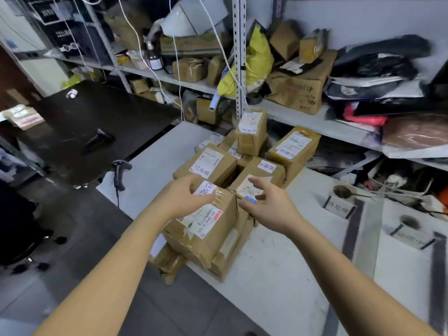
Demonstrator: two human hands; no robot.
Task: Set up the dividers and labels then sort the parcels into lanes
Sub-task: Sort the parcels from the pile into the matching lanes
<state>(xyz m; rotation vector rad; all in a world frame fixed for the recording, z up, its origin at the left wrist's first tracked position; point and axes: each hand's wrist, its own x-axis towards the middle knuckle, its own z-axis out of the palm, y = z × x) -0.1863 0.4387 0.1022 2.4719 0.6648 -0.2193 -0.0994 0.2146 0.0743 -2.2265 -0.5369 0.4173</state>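
One white tabletop carries a cluster of brown parcels at its left edge. The nearest parcel tops the front stack. Black divider strips lie well to the right. The left hand touches that parcel, grip wide. The right hand hovers beside it, grip wide, holding nothing. Label cards sit beside the strips.

Place: probably a parcel depot back room
Signs: metal shelves crammed with packages; labelled boxes on tabletop; barcode scanner
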